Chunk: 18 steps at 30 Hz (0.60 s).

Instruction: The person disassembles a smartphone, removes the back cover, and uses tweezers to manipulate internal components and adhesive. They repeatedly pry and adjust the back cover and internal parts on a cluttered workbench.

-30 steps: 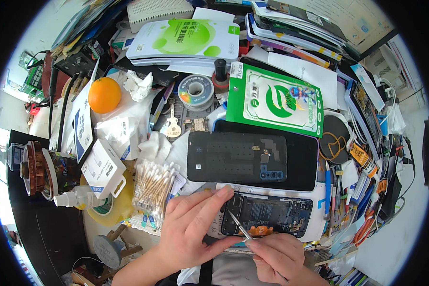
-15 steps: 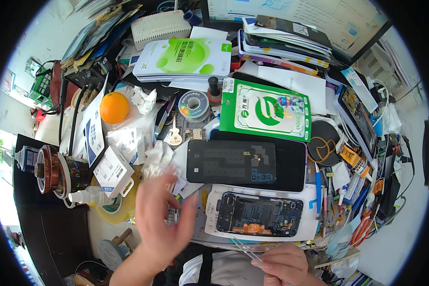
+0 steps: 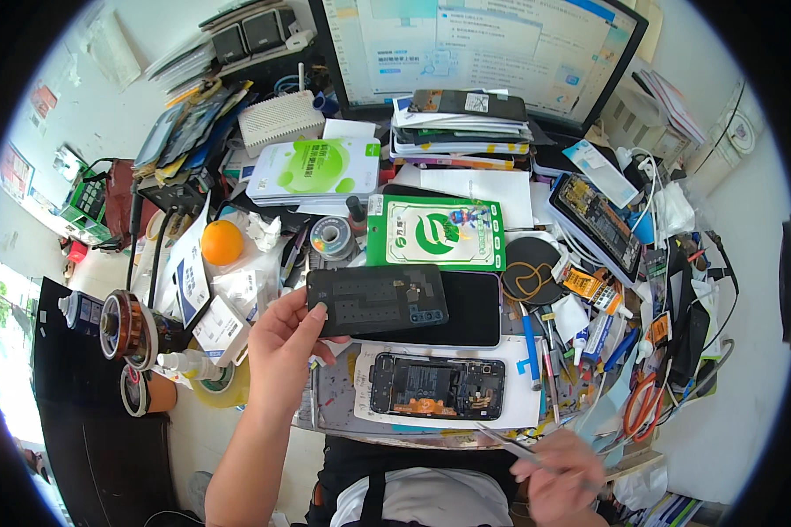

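Note:
My left hand (image 3: 292, 332) grips the left end of a dark phone back cover (image 3: 369, 299), thumb on top and fingers beneath. The cover's inner side faces up, with its camera lens rings at the lower right. It overlaps a black phone-shaped slab (image 3: 475, 309) behind it. Below lies an opened phone (image 3: 438, 386), battery and orange flex cable exposed, on a white sheet (image 3: 520, 386) with handwriting. Near the front edge of the desk, my right hand (image 3: 564, 474) is closed on metal tweezers (image 3: 508, 441); their tips point up-left toward the phone. This hand is blurred.
A green and white package (image 3: 435, 233) lies behind the slab. Pens, tubes and orange-handled pliers (image 3: 643, 406) crowd the right side. Leftward are an orange (image 3: 222, 242), a solder spool (image 3: 331, 237) and a spray bottle (image 3: 189, 363). A monitor (image 3: 483, 53) stands at the back.
My left hand has reached the back cover, taken hold of its left end and tilted it slightly. My right hand with the tweezers has moved right. The view has shifted, showing more of the monitor.

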{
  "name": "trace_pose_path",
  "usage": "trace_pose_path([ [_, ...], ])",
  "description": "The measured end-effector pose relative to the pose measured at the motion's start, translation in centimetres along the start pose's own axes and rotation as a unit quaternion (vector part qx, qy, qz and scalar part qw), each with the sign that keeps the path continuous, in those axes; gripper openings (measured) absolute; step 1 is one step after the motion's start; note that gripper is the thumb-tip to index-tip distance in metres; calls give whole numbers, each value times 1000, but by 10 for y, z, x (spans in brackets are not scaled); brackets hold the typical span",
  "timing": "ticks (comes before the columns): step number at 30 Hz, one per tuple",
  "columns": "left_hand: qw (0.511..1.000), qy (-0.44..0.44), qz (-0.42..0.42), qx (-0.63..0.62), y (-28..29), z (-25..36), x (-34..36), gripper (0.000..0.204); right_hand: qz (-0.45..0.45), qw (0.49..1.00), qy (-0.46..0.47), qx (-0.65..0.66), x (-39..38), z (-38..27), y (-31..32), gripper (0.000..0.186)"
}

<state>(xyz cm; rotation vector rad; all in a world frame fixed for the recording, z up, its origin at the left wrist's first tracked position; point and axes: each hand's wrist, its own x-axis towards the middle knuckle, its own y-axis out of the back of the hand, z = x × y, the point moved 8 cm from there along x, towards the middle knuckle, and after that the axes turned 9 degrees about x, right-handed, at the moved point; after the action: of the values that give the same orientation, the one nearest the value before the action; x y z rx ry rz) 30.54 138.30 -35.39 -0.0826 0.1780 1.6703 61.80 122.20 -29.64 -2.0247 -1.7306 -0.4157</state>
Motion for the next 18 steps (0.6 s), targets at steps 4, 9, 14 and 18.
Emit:
trace_pose_path([
  [4, 998, -42, -18, -52, 6, 25, -26, 28, 75, 981, -76, 162, 39, -2, 18, 33],
  [9, 994, -38, -71, -78, 4, 34, -73, 28, -105, 978, -148, -104, 83, 2, -5, 39],
  [14, 992, -29, -92, -82, 11, 22, -100, 29, -224, 953, -118, -164, 84, 11, -37, 23],
  [18, 985, -39, -53, -159, 14, 14, -114, 39, -243, 939, -98, -224, 73, 12, -56, 15],
])
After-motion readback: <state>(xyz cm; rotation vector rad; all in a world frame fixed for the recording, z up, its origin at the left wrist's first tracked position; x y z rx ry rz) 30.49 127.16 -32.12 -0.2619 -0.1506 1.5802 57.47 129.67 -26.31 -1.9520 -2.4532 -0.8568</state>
